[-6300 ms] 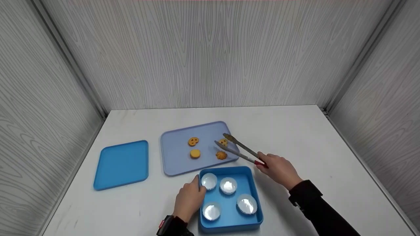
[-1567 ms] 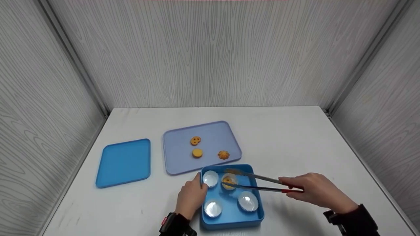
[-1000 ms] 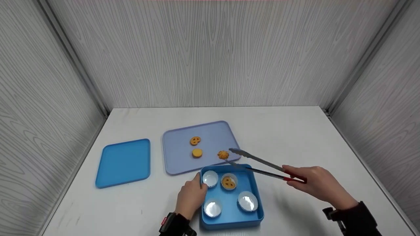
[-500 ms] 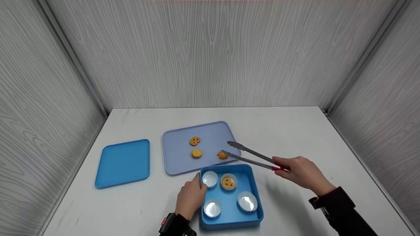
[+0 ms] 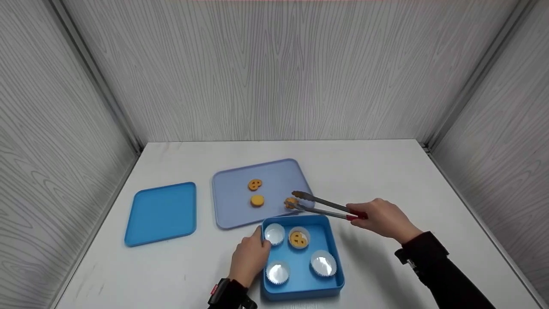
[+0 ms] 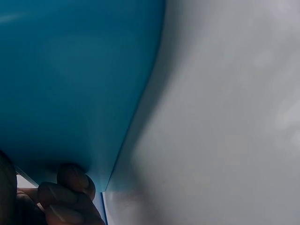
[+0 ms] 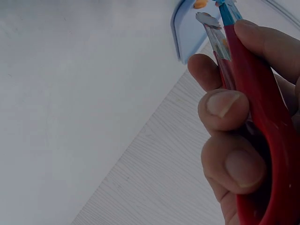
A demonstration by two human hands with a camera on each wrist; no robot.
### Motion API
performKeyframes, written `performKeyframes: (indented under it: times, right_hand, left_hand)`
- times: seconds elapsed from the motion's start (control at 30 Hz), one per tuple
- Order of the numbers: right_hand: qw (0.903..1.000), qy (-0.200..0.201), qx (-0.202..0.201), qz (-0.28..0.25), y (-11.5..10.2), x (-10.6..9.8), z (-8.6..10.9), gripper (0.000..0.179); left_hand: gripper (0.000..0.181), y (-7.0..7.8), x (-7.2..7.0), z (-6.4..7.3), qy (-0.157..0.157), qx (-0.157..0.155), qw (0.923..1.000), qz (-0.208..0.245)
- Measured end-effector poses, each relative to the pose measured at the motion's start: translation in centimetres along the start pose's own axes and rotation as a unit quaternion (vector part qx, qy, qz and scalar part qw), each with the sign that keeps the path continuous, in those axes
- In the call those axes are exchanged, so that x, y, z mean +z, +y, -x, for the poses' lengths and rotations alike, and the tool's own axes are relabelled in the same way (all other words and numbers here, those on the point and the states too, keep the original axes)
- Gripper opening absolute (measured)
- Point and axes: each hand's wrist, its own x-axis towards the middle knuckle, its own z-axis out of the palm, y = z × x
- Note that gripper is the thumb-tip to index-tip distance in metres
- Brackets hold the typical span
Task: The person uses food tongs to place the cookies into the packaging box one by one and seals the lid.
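In the head view my right hand (image 5: 381, 219) grips red-handled metal tongs (image 5: 330, 204). The tongs' parted tips straddle a ridged round cookie (image 5: 290, 200) near the right edge of a lavender tray (image 5: 231, 216). The right wrist view shows fingers wrapped round the red handle (image 7: 255, 89). My left hand (image 5: 248, 259) holds the left wall of a blue box (image 5: 302, 296), its fingertips (image 6: 72, 178) against the outside. Inside the box, a pretzel-shaped cookie (image 5: 298, 239) lies in one foil cup; three other cups, such as the front-left cup (image 5: 278, 273), hold nothing.
A second pretzel-shaped cookie (image 5: 254, 185) and a yellow round cookie (image 5: 257, 200) lie on the lavender tray's left half. To its left rests a flat blue lid-like tray (image 5: 161, 214). Wood-grain panels (image 5: 274, 73) enclose the white table (image 5: 364, 167) at back and sides.
One pretzel-shaped cookie went from the tray into a foil cup. The right hand then brought the tongs back over the tray to the ridged cookie. The left hand stayed on the box.
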Motion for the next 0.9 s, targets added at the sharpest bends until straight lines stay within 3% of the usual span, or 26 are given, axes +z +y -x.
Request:
performKeyframes:
  times: [0.33,0.9]
  right_hand:
    - [0.9999,-0.003,0.005,0.009,-0.10,-0.19,-0.38,0.025]
    - [0.9998,0.006,0.006,0.017,0.00,0.30,-0.50,0.028]
  left_hand:
    - [0.057,0.26,-0.08,-0.04,-0.013,-0.008,0.9999,-0.001]
    - [0.057,-0.34,0.08,-0.01,0.005,0.007,1.0000,0.003]
